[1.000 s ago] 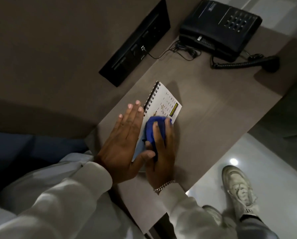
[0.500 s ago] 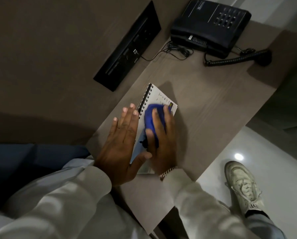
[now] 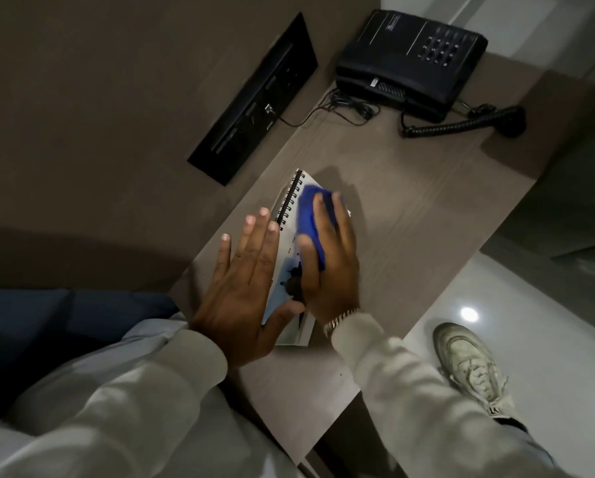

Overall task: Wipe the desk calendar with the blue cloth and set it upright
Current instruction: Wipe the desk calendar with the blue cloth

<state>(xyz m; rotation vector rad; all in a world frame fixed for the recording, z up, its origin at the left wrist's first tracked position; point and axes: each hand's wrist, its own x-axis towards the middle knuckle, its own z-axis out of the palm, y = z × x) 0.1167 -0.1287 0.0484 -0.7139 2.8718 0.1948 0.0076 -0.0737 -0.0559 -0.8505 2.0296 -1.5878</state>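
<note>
Fingers point(image 3: 318, 215) of our right hand point(image 3: 330, 257) curl over the bunched blue cloth point(image 3: 308, 215), the grip closed on it and pressing it down onto the far end of the desk calendar point(image 3: 287, 260), close to its black spiral binding point(image 3: 291, 198). Our left hand point(image 3: 244, 288) lies flat and open beside it, fingers spread and holding nothing, its thumb and palm edge resting on the near end of the calendar to pin it.

We see the calendar lying flat on the wooden tabletop point(image 3: 410, 215), roughly midway along it, its white page showing between our two hands and its near corner jutting out below the right wrist, where a metal bracelet point(image 3: 339, 319) catches the light. A black telephone point(image 3: 410, 60) sits at the far end of the tabletop, well apart from the calendar, with its coiled cord point(image 3: 461, 125) trailing beside it. A black panel point(image 3: 254, 101) is set into the wall surface to the left. A pale shoe point(image 3: 468, 363) stands on the glossy floor point(image 3: 530, 270) to the right.

By our reading, the wiping is under way, with the cloth at the binding end; how much of the page is already clean we cannot tell. Setting the calendar upright is not yet done.
</note>
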